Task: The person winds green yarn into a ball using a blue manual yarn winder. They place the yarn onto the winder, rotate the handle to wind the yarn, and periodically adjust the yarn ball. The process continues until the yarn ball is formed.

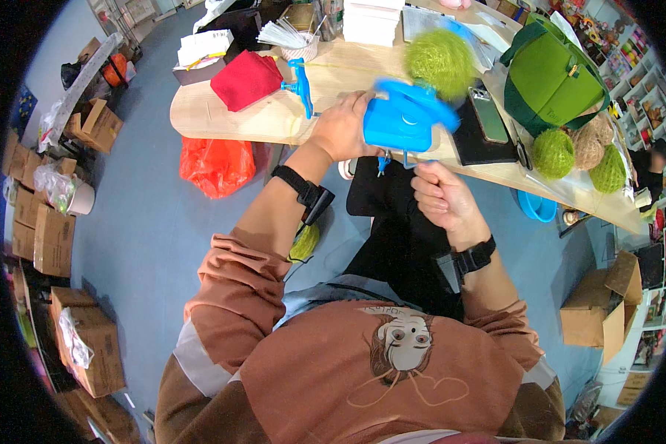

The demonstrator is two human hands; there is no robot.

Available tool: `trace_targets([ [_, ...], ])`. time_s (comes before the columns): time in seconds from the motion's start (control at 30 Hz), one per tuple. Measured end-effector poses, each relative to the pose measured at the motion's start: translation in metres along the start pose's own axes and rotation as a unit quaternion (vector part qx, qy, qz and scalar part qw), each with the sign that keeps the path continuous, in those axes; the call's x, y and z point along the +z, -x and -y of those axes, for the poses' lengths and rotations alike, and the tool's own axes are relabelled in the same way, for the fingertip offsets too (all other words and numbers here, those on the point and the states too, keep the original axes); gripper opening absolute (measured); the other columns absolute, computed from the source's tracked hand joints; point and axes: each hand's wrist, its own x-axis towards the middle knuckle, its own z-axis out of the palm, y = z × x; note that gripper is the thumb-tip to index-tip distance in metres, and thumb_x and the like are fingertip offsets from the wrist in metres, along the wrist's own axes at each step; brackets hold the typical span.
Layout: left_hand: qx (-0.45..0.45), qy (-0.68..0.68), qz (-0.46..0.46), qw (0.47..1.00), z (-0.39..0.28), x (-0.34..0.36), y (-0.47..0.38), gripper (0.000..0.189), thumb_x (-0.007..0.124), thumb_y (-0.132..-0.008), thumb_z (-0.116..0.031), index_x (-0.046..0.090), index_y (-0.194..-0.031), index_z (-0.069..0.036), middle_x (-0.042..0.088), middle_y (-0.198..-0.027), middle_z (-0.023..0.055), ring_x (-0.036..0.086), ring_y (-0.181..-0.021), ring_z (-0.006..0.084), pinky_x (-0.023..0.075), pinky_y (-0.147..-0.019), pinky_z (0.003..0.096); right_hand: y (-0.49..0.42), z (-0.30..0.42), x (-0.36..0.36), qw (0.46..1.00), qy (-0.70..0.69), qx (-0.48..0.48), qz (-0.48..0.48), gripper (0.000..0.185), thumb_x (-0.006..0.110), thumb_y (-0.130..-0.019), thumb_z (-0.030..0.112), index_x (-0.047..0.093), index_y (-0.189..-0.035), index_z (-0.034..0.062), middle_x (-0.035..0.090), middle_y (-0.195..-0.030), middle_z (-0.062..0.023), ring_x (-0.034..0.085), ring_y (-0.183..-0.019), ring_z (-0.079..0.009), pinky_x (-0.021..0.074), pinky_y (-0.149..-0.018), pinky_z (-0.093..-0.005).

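A blue plastic yarn winder (397, 130) is clamped at the table's front edge. My left hand (341, 125) steadies its body from the left side. Below it, my right hand (441, 194) is closed around the end of the thin crank handle (408, 160). A fuzzy lime-green yarn ball (441, 62) sits on the winder's tilted top; both look blurred by motion. From the blue yarn guide (301, 89) on the left, a thin green strand stretches towards the ball. The crank's grip is hidden in my fingers.
Left on the table (244, 123) lie a red cloth (247, 80) and a basket of white sticks (299, 51). On the right are a phone (488, 115), scissors (523, 152), a green bag (558, 75) and several yarn balls (553, 154). A red plastic bag (216, 166) hangs near the table's left underside.
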Motion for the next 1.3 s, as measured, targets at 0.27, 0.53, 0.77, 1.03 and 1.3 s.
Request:
trace_targets([
  [0.27, 0.032, 0.0, -0.052, 0.998, 0.006, 0.007, 0.0, 0.105, 0.088, -0.055, -0.049, 0.043, -0.137, -0.003, 0.052, -0.131, 0.0221, 0.054, -0.119, 0.0389, 0.0468, -0.099, 0.044, -0.037, -0.055, -0.033, 0.955, 0.182, 0.061, -0.228, 0.03, 0.053, -0.096, 0.019, 0.038, -0.07, 0.0141, 0.036, -0.056, 0.0028, 0.031, -0.043, -0.0073, 0.0224, -0.037, -0.0219],
  [0.53, 0.025, -0.029, -0.034, 0.999, 0.01, 0.01, -0.002, 0.105, 0.087, -0.056, -0.049, 0.042, -0.139, -0.004, 0.052, -0.131, 0.0217, 0.055, -0.118, 0.038, 0.0464, -0.1, 0.0434, -0.074, -0.05, 0.034, 0.99, 0.102, 0.079, -0.05, 0.028, 0.053, -0.097, 0.024, 0.04, -0.073, 0.0148, 0.036, -0.058, 0.0047, 0.029, -0.044, -0.0058, 0.0217, -0.039, -0.0229],
  [0.77, 0.015, -0.015, -0.03, 0.999, 0.005, 0.007, 0.0, 0.101, 0.088, -0.055, -0.046, 0.046, -0.134, -0.002, 0.052, -0.132, 0.0232, 0.055, -0.117, 0.0395, 0.0472, -0.099, 0.0441, -0.003, 0.003, 0.003, 0.999, 0.028, 0.023, 0.007, 0.03, 0.054, -0.098, 0.025, 0.042, -0.072, 0.015, 0.036, -0.055, 0.0053, 0.032, -0.04, -0.0042, 0.0233, -0.034, -0.0197],
  [1.03, 0.029, -0.025, -0.054, 0.998, 0.007, 0.011, -0.001, 0.101, 0.088, -0.054, -0.044, 0.046, -0.134, 0.001, 0.053, -0.131, 0.0223, 0.054, -0.12, 0.0379, 0.046, -0.101, 0.0424, -0.032, -0.051, -0.033, 0.954, 0.193, 0.055, -0.223, 0.026, 0.053, -0.094, 0.017, 0.042, -0.071, 0.0142, 0.038, -0.055, 0.0038, 0.03, -0.042, -0.0065, 0.0218, -0.035, -0.0229],
  [1.3, 0.014, -0.027, -0.034, 0.999, 0.007, 0.011, -0.002, 0.104, 0.087, -0.055, -0.047, 0.042, -0.138, -0.003, 0.053, -0.133, 0.0199, 0.053, -0.121, 0.0365, 0.0453, -0.102, 0.0417, -0.074, -0.049, 0.032, 0.994, 0.069, 0.079, -0.018, 0.03, 0.055, -0.097, 0.025, 0.041, -0.072, 0.0155, 0.034, -0.056, 0.0054, 0.03, -0.043, -0.0057, 0.0215, -0.038, -0.021],
])
